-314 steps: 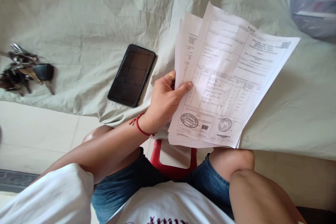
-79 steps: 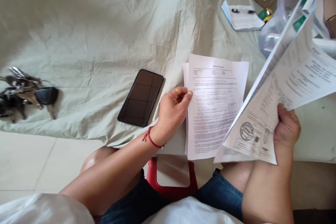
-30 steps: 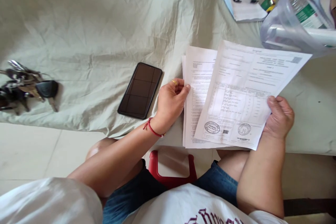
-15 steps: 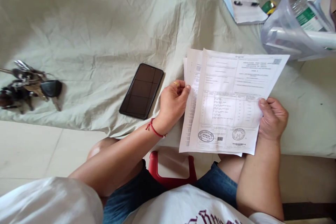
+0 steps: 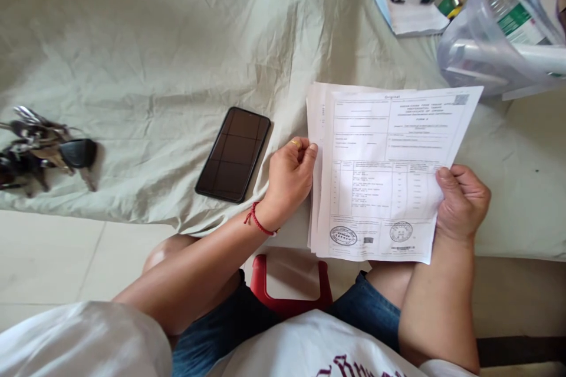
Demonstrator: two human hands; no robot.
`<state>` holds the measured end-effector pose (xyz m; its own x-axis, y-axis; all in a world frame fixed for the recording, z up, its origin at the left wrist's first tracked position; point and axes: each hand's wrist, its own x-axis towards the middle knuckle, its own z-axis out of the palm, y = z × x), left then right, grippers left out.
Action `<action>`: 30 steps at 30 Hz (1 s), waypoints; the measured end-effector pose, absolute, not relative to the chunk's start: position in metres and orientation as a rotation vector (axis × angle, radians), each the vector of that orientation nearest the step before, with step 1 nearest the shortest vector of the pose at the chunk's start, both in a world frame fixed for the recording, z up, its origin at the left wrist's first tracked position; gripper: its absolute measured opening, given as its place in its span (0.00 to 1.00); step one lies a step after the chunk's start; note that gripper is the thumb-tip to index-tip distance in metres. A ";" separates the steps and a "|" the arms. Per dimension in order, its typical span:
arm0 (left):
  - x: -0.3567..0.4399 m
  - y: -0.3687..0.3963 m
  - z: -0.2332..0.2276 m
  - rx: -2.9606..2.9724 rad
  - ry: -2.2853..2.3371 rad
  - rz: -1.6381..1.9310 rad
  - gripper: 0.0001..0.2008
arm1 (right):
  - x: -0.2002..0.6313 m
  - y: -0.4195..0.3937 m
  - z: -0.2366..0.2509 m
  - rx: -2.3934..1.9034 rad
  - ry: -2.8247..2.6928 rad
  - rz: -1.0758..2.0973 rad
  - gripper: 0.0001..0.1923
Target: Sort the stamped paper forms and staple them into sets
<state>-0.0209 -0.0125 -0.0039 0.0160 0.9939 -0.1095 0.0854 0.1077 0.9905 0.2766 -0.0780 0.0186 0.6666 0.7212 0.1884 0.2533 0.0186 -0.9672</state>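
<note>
Both hands hold a stack of papers [image 5: 380, 177] at the centre right of the frame, over the near edge of a sheet-covered bed [image 5: 154, 41]. The left hand [image 5: 289, 179] pinches the stack's left edge, its grip closed on the paper between thumb and fingers. The right hand [image 5: 462, 203] clamps the right edge, thumb on top.

Findings: the sheets are not squared; lower pages show past the top form at the left and the top. With edge pinches only, a loosened grip would likely let under-pages slide out and drop past the bed's edge toward the red stool [image 5: 289, 283] and the floor.

A phone [image 5: 233, 154] lies just left of the left hand, near the bed's edge; a sideways wrist movement could push it off. Keys [image 5: 42, 147] at far left and a clear plastic container [image 5: 495, 41] at upper right stand well apart.
</note>
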 end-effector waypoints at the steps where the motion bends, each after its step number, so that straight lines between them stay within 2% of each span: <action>1: -0.020 -0.013 -0.005 1.202 1.303 1.074 0.12 | 0.276 -0.078 0.018 -1.558 -0.843 0.434 0.16; 13: -0.021 -0.017 -0.004 1.237 1.214 1.060 0.13 | 0.264 -0.075 0.016 -1.578 -0.896 0.428 0.17; 20: -0.024 -0.021 0.002 1.218 1.189 1.046 0.24 | 0.265 -0.075 0.015 -1.627 -0.948 0.414 0.22; 26: -0.025 -0.018 0.001 1.356 1.238 1.001 0.15 | 0.264 -0.073 0.018 -1.644 -0.997 0.392 0.19; 30: -0.024 -0.016 -0.001 1.362 1.248 1.006 0.15 | 0.265 -0.067 0.016 -1.664 -1.071 0.325 0.15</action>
